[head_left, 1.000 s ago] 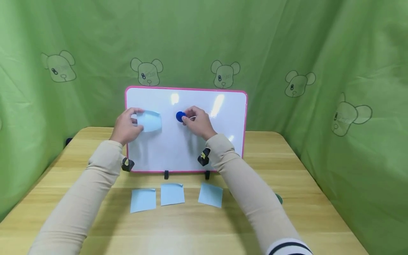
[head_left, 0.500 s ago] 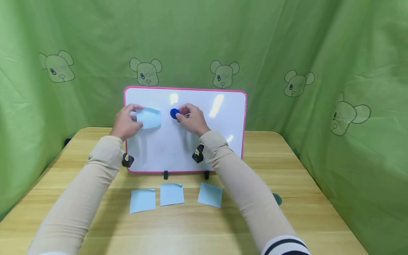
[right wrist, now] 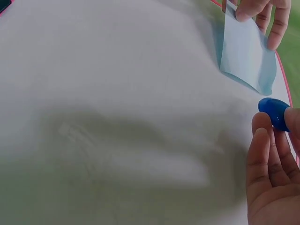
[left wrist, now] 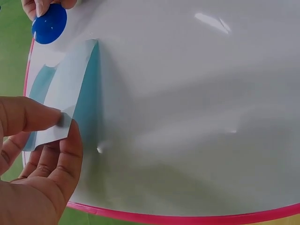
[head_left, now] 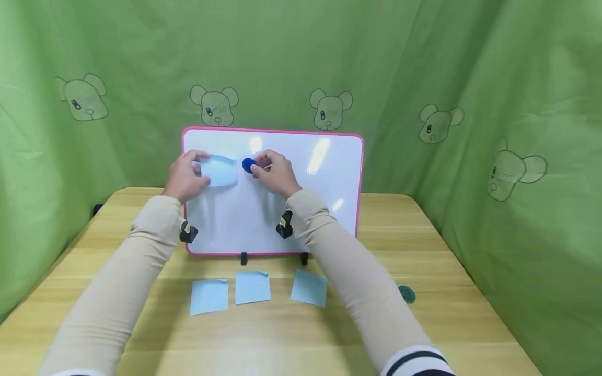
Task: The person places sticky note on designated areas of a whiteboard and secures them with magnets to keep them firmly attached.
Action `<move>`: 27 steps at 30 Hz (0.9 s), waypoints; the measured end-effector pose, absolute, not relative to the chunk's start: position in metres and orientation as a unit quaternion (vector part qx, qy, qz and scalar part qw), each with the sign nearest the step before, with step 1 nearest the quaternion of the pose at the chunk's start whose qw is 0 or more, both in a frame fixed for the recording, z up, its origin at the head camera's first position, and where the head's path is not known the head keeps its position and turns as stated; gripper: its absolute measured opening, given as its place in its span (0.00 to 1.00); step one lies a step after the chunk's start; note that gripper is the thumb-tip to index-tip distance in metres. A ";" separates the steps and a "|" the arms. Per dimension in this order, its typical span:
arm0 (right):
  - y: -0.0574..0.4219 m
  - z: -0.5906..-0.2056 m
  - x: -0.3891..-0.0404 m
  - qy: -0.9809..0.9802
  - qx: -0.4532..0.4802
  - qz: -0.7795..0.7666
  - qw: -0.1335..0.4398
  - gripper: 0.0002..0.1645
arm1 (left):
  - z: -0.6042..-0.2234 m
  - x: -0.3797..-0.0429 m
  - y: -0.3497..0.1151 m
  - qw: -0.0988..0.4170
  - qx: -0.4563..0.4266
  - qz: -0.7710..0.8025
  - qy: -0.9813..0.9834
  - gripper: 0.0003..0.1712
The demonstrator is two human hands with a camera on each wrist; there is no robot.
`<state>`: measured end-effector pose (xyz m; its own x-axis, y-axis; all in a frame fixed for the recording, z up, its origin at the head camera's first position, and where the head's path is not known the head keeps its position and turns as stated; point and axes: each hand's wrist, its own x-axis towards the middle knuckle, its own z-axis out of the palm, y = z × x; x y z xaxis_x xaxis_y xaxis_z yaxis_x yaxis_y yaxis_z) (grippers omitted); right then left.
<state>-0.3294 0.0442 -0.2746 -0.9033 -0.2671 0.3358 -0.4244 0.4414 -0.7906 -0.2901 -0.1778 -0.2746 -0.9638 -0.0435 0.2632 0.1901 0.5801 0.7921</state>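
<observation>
A white board point(head_left: 282, 219) with a pink frame stands upright on the table. In front of its upper left part, my left hand point(head_left: 185, 177) holds a light blue sticky note point(head_left: 221, 171) by its left side, thumb and fingers pinching it. The note bows, and its shadow shows on the board in the left wrist view. Just right of the note, my right hand point(head_left: 277, 172) pinches a round blue magnet point(head_left: 248, 166) between thumb and fingers. In the right wrist view, the magnet point(right wrist: 274, 113) sits close by the lower corner of the note point(right wrist: 248, 54).
Three light blue sticky notes point(head_left: 209, 296) lie in a row on the wooden table point(head_left: 263, 344) before the board. A round green magnet-like disc point(head_left: 407, 294) lies right of my right forearm. Black feet point(head_left: 244, 258) support the board; a green curtain point(head_left: 282, 62) hangs behind.
My right hand has moved left and slightly up with the blue magnet, closing in on the note. My left hand has raised the note a little.
</observation>
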 end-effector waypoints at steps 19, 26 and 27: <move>0.024 -0.270 -0.333 -0.846 0.200 0.490 0.057 0.08 | -0.272 -0.291 -0.178 0.147 -0.033 -0.441 -0.885 0.33; 0.017 -0.269 -0.334 -0.860 0.195 0.466 0.069 0.08 | -0.270 -0.293 -0.177 0.146 -0.033 -0.439 -0.886 0.33; 0.016 -0.269 -0.334 -0.862 0.193 0.464 0.072 0.08 | -0.270 -0.293 -0.176 0.145 -0.033 -0.438 -0.887 0.33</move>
<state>-0.3341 0.0163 -0.2691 -0.9152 -0.2660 0.3027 -0.3992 0.4953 -0.7716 -0.2932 -0.1764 -0.2696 -0.9558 -0.0678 0.2862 0.1860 0.6145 0.7667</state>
